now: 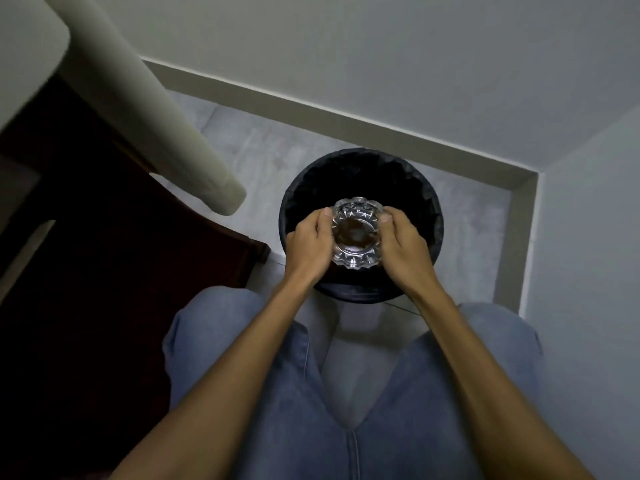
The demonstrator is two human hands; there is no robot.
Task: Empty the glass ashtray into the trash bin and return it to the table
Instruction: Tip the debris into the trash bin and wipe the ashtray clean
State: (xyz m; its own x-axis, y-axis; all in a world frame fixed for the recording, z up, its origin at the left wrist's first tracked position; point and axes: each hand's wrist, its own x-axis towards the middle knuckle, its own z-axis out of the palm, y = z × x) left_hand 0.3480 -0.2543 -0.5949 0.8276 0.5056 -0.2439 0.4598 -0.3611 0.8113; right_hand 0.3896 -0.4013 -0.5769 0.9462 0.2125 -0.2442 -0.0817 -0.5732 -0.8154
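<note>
A round cut-glass ashtray is held over the open mouth of a black trash bin that stands on the floor in a room corner. Brown residue shows at the ashtray's middle. My left hand grips its left rim and my right hand grips its right rim. I cannot tell whether the ashtray faces up or down. The bin is lined with a dark bag and its inside looks black.
A dark red-brown wooden piece of furniture fills the left side, with a cream cylindrical leg slanting above it. Grey walls and a skirting board close the corner behind the bin. My knees in blue jeans are below.
</note>
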